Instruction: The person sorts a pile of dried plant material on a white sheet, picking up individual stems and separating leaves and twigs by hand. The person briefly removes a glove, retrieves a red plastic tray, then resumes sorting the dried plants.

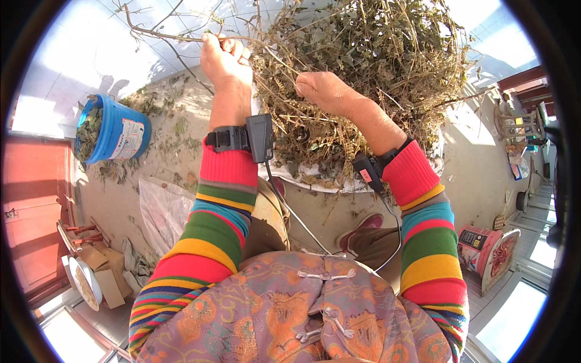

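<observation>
My left hand (226, 59) is closed around a long dried plant stem (168, 36), whose bare, forked branches reach to the upper left. The thinner end of what looks like the same stem runs right to my right hand (324, 90), whose fingers are pinched on it. Beneath and beyond both hands lies a large heap of dried plants (363, 68) with brown leaves and seed heads, on a white sheet (317, 181). A blue plastic bucket (143, 131) holding greenish dry leaves lies tipped or tilted at the left.
Leaf litter (159, 100) covers floor around the bucket. A clear plastic sheet (163, 208) lies near my left knee. Cardboard box (106, 267), white basin (84, 283) and red door (36, 204) are at left; pink bucket (481, 252) and wooden chair (519, 122) at right.
</observation>
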The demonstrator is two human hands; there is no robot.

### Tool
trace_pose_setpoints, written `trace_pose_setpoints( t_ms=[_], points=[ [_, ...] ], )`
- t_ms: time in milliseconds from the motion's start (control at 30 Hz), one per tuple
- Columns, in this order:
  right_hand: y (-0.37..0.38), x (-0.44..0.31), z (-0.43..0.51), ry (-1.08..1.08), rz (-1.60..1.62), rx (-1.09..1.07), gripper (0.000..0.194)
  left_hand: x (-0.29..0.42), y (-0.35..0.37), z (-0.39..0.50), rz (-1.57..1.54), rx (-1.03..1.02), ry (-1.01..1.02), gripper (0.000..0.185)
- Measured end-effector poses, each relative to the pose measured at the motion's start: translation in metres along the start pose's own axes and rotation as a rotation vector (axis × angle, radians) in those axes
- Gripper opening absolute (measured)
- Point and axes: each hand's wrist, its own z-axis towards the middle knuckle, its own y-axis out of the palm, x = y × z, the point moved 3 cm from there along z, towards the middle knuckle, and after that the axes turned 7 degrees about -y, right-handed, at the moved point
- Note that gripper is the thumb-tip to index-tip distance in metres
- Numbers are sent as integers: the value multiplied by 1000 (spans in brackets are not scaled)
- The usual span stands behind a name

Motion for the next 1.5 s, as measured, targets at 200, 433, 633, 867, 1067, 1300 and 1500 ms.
trace_pose_setpoints(
  t_ms=[200, 433, 633, 867, 1067, 1300, 1500],
  points=[
    [-9, -5, -24, 7, -47, -34, 30, 1, -6, 4, -1, 29, -30, 32],
    [-26, -1, -57, 91, -39, -38, 28, 13, -14, 7, -30, 78, 52, 32],
    [-40, 10, -80, -15, -17, 12, 28, 14, -16, 8, 1, 162, 8, 34],
    [-59, 34, -104, 237, 23, 322, 20, 41, -27, 13, -33, 183, 50, 38],
    [-54, 4, -52, -124, -360, 454, 32, 23, -2, -3, -2, 7, 76, 35],
    [-20, 6, -27, -206, -468, 241, 13, 11, 3, -2, 14, -9, 78, 32],
    [-41, 35, -72, 270, -356, 253, 14, 7, -1, -3, 131, -35, 49, 30]
  ],
)
